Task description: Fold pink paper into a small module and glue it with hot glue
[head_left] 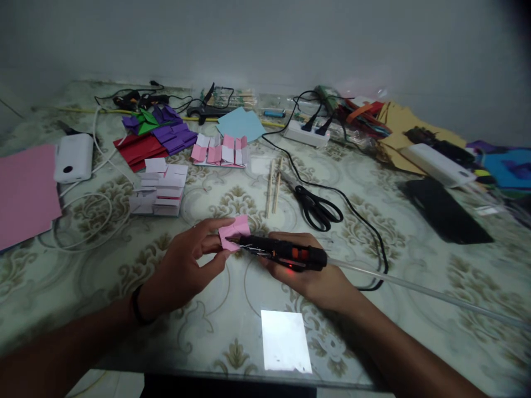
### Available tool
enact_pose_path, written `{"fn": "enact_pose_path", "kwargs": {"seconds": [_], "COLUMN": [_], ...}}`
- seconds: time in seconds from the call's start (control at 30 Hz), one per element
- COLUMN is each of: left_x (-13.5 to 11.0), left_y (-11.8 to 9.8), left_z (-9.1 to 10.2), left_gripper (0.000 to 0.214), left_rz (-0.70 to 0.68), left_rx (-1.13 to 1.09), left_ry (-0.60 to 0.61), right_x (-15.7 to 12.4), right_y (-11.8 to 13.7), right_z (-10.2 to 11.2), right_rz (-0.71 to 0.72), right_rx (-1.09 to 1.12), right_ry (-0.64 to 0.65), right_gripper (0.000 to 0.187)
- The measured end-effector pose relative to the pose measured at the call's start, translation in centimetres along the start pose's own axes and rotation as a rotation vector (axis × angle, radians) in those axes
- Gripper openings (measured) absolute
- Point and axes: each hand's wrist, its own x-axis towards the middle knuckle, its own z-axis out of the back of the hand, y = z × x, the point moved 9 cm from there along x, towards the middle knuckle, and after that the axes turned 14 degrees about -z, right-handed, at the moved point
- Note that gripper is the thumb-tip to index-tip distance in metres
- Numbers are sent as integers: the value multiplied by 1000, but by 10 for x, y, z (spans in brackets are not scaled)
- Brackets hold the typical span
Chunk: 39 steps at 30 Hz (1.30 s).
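Between the fingers and thumb of my left hand (188,257) is a small folded piece of pink paper (238,225). My right hand (307,279) is wrapped round a black hot glue gun (286,251) lying on its side, with a red light glowing on its body. The gun's nozzle is at the pink paper; whether it touches cannot be made out. A long clear glue stick (398,283) sticks out of the gun's back end. Below my right hand, a white paper square (286,340) lies on the patterned table (174,342).
Black scissors (317,207) and thin wooden sticks (271,188) lie beyond my hands. A black cord runs to a white power strip (307,134). Folded white papers (161,188), pink folded papers (219,150) and a power bank (74,157) stand left; a phone (450,210) lies right.
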Motion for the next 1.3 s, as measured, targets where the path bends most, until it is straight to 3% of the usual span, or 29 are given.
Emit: {"fn": "enact_pose_path", "kwargs": {"seconds": [0.47,1.0,1.3], "left_x": [1,0,0], "left_y": [-3,2,2], "left_z": [3,12,15], "left_gripper": [43,46,44], "left_rz": [-49,-68,-86], "left_rx": [-23,27,35], "left_ry": [-32,-98,-151], "right_x": [2,7,8], "right_y": [-7,-11,-13], "right_z": [5,11,18], "right_rz": [-93,-156,-137], "right_rx": [74,92,47], "right_ry": [-24,-45,-79], "right_gripper": [33,23,23]}}
